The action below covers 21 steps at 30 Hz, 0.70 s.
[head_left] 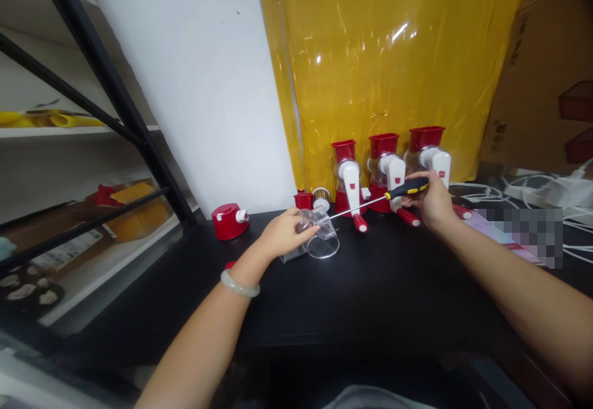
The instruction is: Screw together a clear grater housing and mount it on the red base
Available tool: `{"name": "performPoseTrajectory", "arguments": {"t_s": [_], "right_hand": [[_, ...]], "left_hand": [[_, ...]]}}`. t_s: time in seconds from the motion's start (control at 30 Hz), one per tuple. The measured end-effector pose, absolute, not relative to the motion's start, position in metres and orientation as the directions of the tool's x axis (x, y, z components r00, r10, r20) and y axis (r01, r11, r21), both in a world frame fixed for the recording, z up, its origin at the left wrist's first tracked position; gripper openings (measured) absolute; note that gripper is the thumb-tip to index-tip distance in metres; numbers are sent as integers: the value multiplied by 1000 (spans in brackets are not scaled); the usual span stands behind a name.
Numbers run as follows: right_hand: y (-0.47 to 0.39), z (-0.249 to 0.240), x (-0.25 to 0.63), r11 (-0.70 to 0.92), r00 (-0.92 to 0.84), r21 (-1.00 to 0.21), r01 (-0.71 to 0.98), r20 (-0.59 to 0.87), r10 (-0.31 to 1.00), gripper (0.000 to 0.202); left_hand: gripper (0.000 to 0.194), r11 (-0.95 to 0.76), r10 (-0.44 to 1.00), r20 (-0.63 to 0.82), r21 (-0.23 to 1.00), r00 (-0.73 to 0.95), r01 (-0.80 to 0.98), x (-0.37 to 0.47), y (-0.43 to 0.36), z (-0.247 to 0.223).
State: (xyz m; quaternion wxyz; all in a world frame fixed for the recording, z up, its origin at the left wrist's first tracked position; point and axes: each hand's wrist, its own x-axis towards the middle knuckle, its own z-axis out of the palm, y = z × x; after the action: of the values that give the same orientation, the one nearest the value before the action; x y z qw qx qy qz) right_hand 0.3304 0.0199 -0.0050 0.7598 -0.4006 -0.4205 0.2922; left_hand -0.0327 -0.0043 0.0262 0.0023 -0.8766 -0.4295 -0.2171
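Note:
My left hand (pixel 288 234) has its fingers round a clear plastic housing (pixel 323 245) on the black table. My right hand (pixel 432 202) grips a screwdriver (pixel 407 188) with a black and yellow handle. Its long shaft points left, and the tip meets the upper part of the clear housing. Just behind the housing are a small red part (pixel 303 200) and a metal drum with a white rim (pixel 321 197). A round red base (pixel 230 221) with a white knob sits to the left of my left hand.
Three red and white hand-crank graters (pixel 347 180) stand along the back, before yellow wrapping (pixel 393 57). White cables (pixel 532 193) and a pink sheet (pixel 504 236) lie at the right. A black-framed shelf (pixel 139 131) is at the left of the black table (pixel 324 310).

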Motion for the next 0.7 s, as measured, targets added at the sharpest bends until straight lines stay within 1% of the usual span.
{"name": "performPoseTrajectory", "arguments": {"t_s": [0.07,0.17,0.27,0.4,0.57,0.7], "right_hand": [[20,-5,331,484,444,-852,-198,362,820,32],[19,-3,331,482,405,-842,-243,363,839,21],[19,-3,331,489,393,-840,-236,377,838,19],[21,-3,332,512,423,-834,-206,396,815,18],[22,-3,331,475,454,-861,-182,354,817,16],[23,-4,332,514,466,-849,-124,407,785,17]], "left_hand": [[55,-629,753,384,180,535,756,-33,-4,26],[54,-631,752,383,181,537,754,-33,-5,26],[53,-632,753,379,185,539,753,-33,-5,27],[54,-625,758,378,188,532,757,-32,-6,27],[53,-630,754,381,192,535,752,-32,-6,27],[52,-635,750,383,190,539,749,-34,-4,26]]}}
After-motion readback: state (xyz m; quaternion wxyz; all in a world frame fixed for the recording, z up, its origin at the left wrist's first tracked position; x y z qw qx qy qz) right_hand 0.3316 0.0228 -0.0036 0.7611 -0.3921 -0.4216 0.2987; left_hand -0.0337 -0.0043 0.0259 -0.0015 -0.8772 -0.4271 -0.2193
